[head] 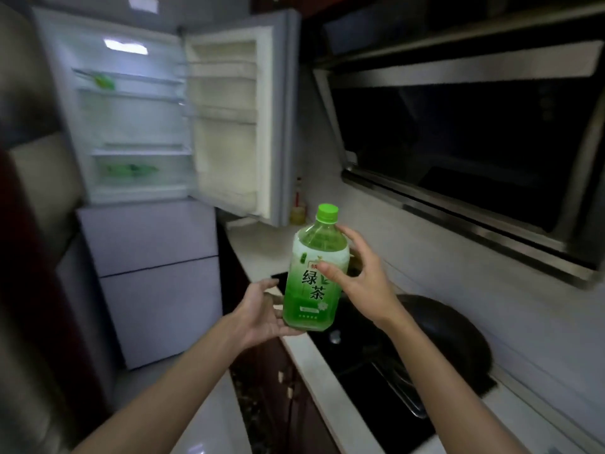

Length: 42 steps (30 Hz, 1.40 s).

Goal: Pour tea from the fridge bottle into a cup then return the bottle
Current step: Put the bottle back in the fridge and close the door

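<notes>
1. Head view: the bottle (312, 273) is upright in mid-air over the front edge of the counter (314, 365), between both hands. Its green cap (327, 213) is on. Pale green tea fills it to the shoulder, and a green label with large characters wraps the body.
2. The left hand (262, 311) is palm-up under the bottle's base, fingers spread and loosely cupped, touching the bottom edge rather than closed round it.
3. The right hand (357, 273) is clasped on the bottle's upper body, thumb across the front of the label and fingers round the far side.
4. The fridge (131, 126) stands at the left with its upper door (235, 119) swung wide. The door racks look bare. A green item lies on an upper shelf and another greenish shape on the lowest shelf; both are too blurred to name.
5. A dark pan (458, 335) sits on the black hob (366, 352) right of the bottle; what it holds cannot be made out.
6. A small yellowish bottle (298, 211) stands on the counter behind the fridge door, partly hidden by the door.
7. The hood (474, 152) above the hob is dark, and its right end is cut off by the frame.
8. The bottle hides the left fingertips and the right palm.
</notes>
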{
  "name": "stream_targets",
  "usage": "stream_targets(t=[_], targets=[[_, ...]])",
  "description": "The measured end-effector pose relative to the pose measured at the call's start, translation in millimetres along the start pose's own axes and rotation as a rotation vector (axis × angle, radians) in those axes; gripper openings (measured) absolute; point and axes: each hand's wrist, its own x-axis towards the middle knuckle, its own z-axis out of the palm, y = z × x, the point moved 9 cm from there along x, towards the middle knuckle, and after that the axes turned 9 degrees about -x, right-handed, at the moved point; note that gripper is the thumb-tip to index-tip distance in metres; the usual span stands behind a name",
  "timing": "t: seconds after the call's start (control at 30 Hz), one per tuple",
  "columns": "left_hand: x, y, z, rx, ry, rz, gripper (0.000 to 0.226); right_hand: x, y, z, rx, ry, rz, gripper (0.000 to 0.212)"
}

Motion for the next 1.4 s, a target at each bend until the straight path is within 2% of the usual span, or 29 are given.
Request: stream_targets(t=[0.4, 0.67, 1.03, 1.27, 1.4], targets=[[-59.7, 163.3, -186.4, -0.138, 0.174, 0.218, 0.061, 108.3, -81.0, 219.8, 0.225, -0.203, -0.136, 0.057], [-63.7, 248.4, -267.4, -0.183, 0.232, 0.277, 0.058, 175.8, -102.2, 319.7, 0.321, -0.256, -0.129, 0.059], [-13.8, 338.4, -338.1, -0.205, 0.264, 0.326, 0.064, 280.9, -73.2, 422.5, 0.303, -0.343, -0.131, 0.058], [49.1, 425.3, -356.4, -0.203, 0.307, 0.381, 0.066, 391.7, -49.0, 478.5, 0.281, -0.417, -0.178, 0.075], [82.2, 485.4, -367.1, -0.204, 0.341, 0.427, 0.066, 455.9, -46.6, 503.8, 0.284, -0.461, -0.224, 0.069]])
